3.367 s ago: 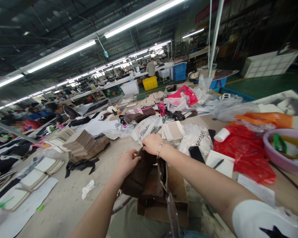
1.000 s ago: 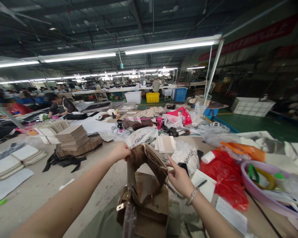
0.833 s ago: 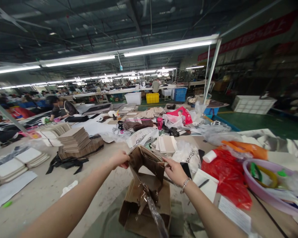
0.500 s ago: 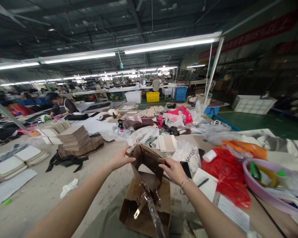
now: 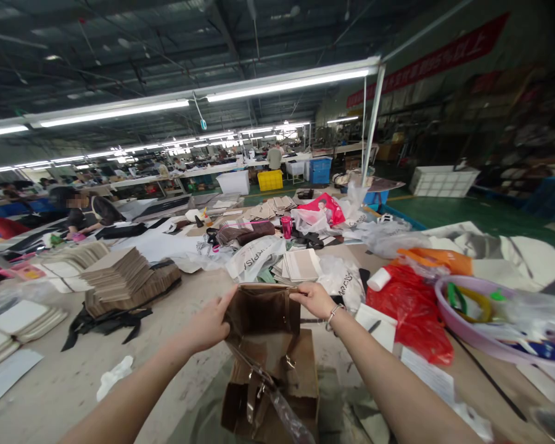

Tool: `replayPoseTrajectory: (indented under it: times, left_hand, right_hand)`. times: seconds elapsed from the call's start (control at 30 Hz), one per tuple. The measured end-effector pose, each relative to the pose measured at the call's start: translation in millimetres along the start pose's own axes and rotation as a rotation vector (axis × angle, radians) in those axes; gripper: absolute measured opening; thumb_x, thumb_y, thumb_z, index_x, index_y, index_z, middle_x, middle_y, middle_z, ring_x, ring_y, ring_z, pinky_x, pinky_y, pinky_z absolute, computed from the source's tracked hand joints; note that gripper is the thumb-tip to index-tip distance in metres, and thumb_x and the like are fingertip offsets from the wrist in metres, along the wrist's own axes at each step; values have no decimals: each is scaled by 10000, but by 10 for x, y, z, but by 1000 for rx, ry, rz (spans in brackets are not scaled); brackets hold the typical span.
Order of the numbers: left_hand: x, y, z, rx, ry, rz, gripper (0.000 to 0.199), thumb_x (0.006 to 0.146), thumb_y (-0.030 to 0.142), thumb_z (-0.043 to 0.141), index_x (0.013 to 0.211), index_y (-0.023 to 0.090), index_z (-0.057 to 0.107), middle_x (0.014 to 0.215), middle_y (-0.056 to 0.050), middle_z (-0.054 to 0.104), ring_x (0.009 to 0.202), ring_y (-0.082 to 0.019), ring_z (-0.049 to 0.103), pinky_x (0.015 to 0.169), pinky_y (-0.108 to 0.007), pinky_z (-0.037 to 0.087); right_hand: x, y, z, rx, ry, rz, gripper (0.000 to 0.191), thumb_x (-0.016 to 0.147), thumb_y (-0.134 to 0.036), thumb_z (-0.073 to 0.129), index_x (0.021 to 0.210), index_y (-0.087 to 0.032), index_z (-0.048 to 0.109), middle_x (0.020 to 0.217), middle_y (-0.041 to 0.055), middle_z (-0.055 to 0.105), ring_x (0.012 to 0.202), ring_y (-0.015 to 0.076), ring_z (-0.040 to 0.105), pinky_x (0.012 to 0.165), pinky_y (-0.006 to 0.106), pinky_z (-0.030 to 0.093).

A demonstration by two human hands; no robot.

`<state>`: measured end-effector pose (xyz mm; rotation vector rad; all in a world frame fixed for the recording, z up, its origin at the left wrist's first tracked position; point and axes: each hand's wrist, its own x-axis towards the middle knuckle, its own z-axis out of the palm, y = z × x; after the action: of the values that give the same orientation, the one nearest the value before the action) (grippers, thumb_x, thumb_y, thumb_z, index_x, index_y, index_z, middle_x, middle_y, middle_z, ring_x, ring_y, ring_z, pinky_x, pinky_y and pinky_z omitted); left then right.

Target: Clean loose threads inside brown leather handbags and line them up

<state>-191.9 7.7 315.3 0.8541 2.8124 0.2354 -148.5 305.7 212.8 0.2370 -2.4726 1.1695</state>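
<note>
A brown handbag (image 5: 263,311) with its mouth facing me is held up between both hands. My left hand (image 5: 211,320) grips its upper left edge, fingers closed around the rim. At the upper right corner my right hand (image 5: 314,299), with a bracelet on the wrist, pinches the rim. Straps with metal fittings and a plastic-wrapped handle (image 5: 289,410) hang from the near side. Beneath the bag stands a cardboard box (image 5: 305,364), which the bag partly hides.
On the left lie stacks of beige panels (image 5: 115,274) and black strips (image 5: 104,324). To the right are a red plastic bag (image 5: 409,314) and a purple basin (image 5: 462,339) of supplies. Plastic bags and materials cover the table further back. A co-worker (image 5: 90,213) sits at the far left.
The bag has tilted so that more of its dark inside shows, and its top edge is now nearly level. My left hand has come lower, fingers around the rim. The view has turned slightly right.
</note>
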Motion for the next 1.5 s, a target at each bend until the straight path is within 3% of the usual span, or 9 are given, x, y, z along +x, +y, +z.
replayPoseTrajectory:
  times: [0.1,0.2,0.43,0.6,0.7,0.8,1.0,1.3,1.5]
  left_hand:
    - [66,90,-21,80,121,199,670,695,225,613,1333,300,421,1466,-91,273,1323,-315,296,1059,-436,299]
    - [175,232,-40,136,166,307,460,709,361,668,1156,287,586,1462,-83,271,1359,-345,183,1100,-534,169]
    - [533,272,68,123,181,369,252,741,350,660,967,241,640,1352,-73,433,1268,-278,369,1100,-531,191]
    - [704,177,62,59,131,466,136,789,321,611,839,217,682,1199,-57,571,1109,-205,521,1044,-384,327]
    - [740,164,68,-19,149,499,169,832,292,549,794,194,682,1097,-48,617,976,-160,576,922,-276,416]
    - [751,174,105,-49,165,525,186,849,288,522,798,194,673,937,-31,651,879,-145,584,839,-244,431]
    - [791,184,181,-107,219,493,147,812,248,560,738,173,662,838,-37,647,812,-150,576,779,-232,425]
    - [832,122,127,-129,225,464,118,784,231,595,722,173,678,768,-24,656,741,-140,582,713,-225,426]
    - [846,74,127,-68,238,463,144,793,259,600,724,162,681,773,-31,670,738,-146,589,694,-229,424]
  right_hand:
    - [5,-61,78,-48,10,-41,351,836,-383,554,544,-188,534,541,-18,509,548,133,462,540,245,362]
    - [-34,-99,87,-99,13,-59,356,858,-377,530,555,-190,528,560,-13,517,562,137,475,545,245,359]
    - [-103,-94,68,-106,21,-67,326,859,-398,545,606,-194,576,585,-9,544,572,139,490,550,244,374]
    - [-104,-139,57,-44,21,-57,301,859,-383,544,645,-188,622,609,8,576,601,158,537,584,260,422]
    - [-111,-154,18,68,-59,-83,217,851,-367,562,885,-194,688,785,39,661,750,190,605,706,301,473]
    - [-119,-100,-49,171,-150,-109,429,791,-383,643,1176,-198,604,1058,82,653,972,234,598,874,383,454]
    - [-56,-29,-169,243,-241,-57,599,742,-418,696,1274,-200,529,1239,101,567,1138,255,518,993,433,381]
    - [84,-337,25,87,-92,-34,227,806,-370,640,967,-226,710,919,46,695,873,215,619,836,349,482]
    - [101,-322,74,22,-45,-50,180,839,-366,598,848,-233,717,805,19,690,768,194,618,729,301,483]
